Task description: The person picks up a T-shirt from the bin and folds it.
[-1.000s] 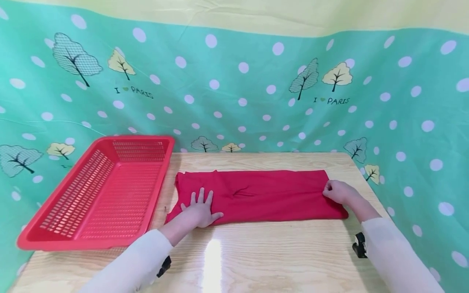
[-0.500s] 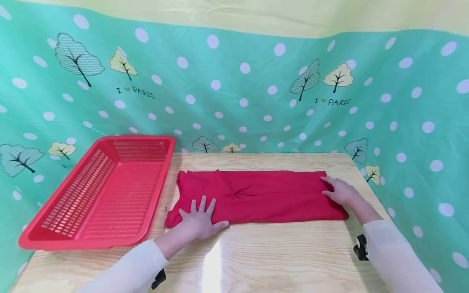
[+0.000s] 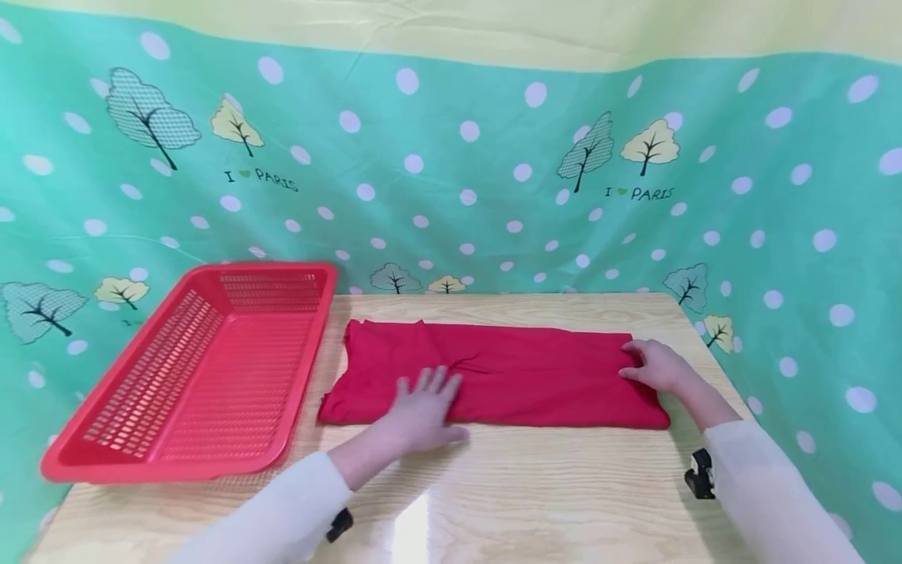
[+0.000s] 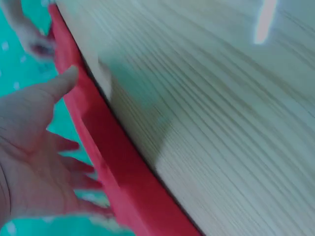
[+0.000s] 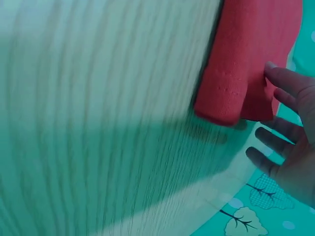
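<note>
A red cloth (image 3: 535,376) lies folded into a long strip across the wooden table (image 3: 535,493). My left hand (image 3: 423,403) rests flat on the strip's front left part, fingers spread and blurred with motion. In the left wrist view the left hand (image 4: 34,147) shows its open palm beside the red cloth (image 4: 113,167). My right hand (image 3: 651,366) lies on the strip's right end with straight fingers. The right wrist view shows the right hand (image 5: 290,128) with its fingers extended at the red cloth (image 5: 246,64).
An empty red plastic basket (image 3: 197,368) sits on the table's left side, close to the cloth's left end. A green dotted curtain (image 3: 451,172) hangs behind and at both sides. Bare wood lies in front of the cloth.
The right hand let go of its pinch on the cloth's right end and now lies flat. The left hand slid rightward along the front edge. The cloth's left part looks smoother.
</note>
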### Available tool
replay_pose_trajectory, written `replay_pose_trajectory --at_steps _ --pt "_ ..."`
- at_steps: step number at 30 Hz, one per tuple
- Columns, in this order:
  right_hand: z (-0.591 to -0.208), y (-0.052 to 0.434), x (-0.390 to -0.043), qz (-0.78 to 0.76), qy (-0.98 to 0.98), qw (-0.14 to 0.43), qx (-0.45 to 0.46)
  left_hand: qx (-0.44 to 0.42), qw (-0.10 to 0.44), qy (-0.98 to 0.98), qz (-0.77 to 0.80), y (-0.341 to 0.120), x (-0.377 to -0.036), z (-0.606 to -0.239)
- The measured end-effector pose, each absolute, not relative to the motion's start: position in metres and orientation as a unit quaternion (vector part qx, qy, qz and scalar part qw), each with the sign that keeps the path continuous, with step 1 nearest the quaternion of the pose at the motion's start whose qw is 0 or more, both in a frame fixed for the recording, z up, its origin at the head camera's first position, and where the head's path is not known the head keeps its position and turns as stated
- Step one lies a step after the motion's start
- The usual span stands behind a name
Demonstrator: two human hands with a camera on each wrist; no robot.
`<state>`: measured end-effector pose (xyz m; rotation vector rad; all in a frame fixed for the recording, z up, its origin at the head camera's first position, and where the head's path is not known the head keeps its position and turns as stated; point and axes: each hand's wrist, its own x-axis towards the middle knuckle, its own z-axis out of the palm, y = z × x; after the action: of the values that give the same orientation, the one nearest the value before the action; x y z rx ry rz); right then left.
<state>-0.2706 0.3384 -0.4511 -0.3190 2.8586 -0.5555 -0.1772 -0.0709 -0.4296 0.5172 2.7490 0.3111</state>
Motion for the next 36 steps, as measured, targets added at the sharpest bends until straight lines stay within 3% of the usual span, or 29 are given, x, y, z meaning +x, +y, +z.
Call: replay_pose_trajectory --at_steps 5,9,18,25,36 --pt "-0.449 0.345 -0.275 -0.233 0.963 0.117 -0.063 0.352 0.086 0.930 0.057 -0.003 -0.184 -0.439" --pt "-0.452 0.343 -0.278 -0.264 0.955 0.119 -0.069 0.399 0.048 0.915 0.016 0.049 -0.188 -0.450" --pt "-0.455 0.334 -0.286 -0.266 0.950 0.148 -0.069 0.317 0.059 0.946 0.023 0.114 -0.196 -0.473" --pt "-0.450 0.334 -0.284 -0.241 0.959 0.145 -0.035 0.298 0.043 0.953 0.029 0.125 -0.197 -0.473" --pt "-0.436 0.341 -0.279 -0.374 0.906 0.200 -0.008 0.307 -0.003 0.950 0.050 0.129 -0.188 -0.467"
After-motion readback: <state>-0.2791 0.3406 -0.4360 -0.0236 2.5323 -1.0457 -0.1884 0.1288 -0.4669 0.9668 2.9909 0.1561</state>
